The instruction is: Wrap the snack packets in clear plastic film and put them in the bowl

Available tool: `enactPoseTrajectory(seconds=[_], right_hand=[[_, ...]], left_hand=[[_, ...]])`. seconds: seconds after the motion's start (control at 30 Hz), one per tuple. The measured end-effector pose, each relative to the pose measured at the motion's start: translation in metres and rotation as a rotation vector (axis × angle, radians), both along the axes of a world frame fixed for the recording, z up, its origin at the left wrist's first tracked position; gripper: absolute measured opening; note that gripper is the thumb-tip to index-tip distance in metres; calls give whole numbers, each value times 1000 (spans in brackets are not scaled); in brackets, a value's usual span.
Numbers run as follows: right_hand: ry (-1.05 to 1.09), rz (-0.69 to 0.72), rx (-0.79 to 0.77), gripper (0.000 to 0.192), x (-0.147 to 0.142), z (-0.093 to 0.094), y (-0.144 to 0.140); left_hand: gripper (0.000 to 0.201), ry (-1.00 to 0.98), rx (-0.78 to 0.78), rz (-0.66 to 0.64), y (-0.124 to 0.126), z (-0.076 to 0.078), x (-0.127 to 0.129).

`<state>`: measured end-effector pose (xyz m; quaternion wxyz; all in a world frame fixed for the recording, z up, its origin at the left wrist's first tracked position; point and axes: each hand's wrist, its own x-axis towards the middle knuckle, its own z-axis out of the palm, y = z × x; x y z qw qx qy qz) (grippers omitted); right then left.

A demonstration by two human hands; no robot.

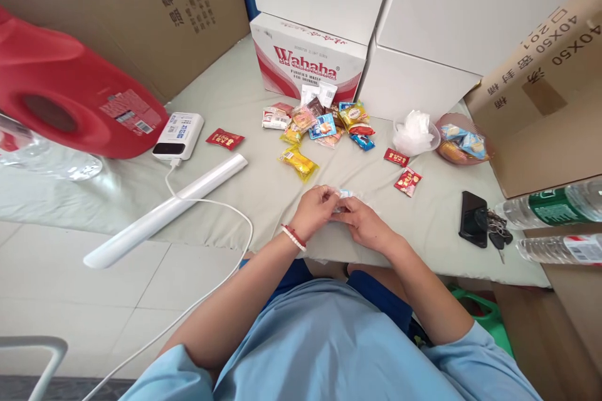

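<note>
My left hand [320,205] and my right hand [360,218] meet at the front of the cloth-covered table [263,213], fingertips pinched together. Between them is a small clear wrapper [346,193] with a light blue print; the fingers hide most of it. Just beyond my hands lies a yellow snack packet [299,163]. Further back is a pile of small wrapped snacks [322,126] in several colours. Right of the pile, two red packets [407,182] lie close to a clear plastic bowl [416,135] heaped with crumpled translucent plastic.
A pinkish bowl [444,153] with packets stands right, near a phone [473,218], keys [498,229] and water bottles [559,207]. Left are a red jug [94,100], a white device [181,135] with a cable, and a white tube [169,213]. Boxes [310,59] line the back.
</note>
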<state>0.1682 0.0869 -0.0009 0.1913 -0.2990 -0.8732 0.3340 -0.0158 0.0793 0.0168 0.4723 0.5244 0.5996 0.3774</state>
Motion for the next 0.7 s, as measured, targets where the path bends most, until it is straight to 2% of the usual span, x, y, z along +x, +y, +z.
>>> enactPoseTrajectory(seconds=[0.07,0.13,0.17,0.23,0.3,0.33,0.37,0.47,0.6,0.7], right_hand=[[49,34,-63,41,10,5,1],[105,-13,-147,41,21,6,3],[141,-102,-173,40,25,5,4],[166,-374,-137,38,32,1,8],[70,-614,-33,35,35,-6,13],[-17,-660,1,37,36,-9,14],[-108,-653,8,37,37,-12,16],[-235,-558,-23,15,43,-15,18],[-137,-588,-61,14,41,1,22],[-100,-550,-129,15,18,15,27]], left_hand=[[29,188,128,-76,-4,-4,4],[32,372,245,-166,-11,-7,8],[31,476,299,-206,-16,-8,11],[29,707,390,-258,-25,-12,18],[28,889,449,-283,-32,-16,26],[28,947,470,-291,-35,-18,28],[27,986,489,-298,-38,-20,30],[28,1054,525,-307,-41,-25,29],[31,1092,553,-339,-43,-27,27],[34,1080,566,-359,-43,-28,29]])
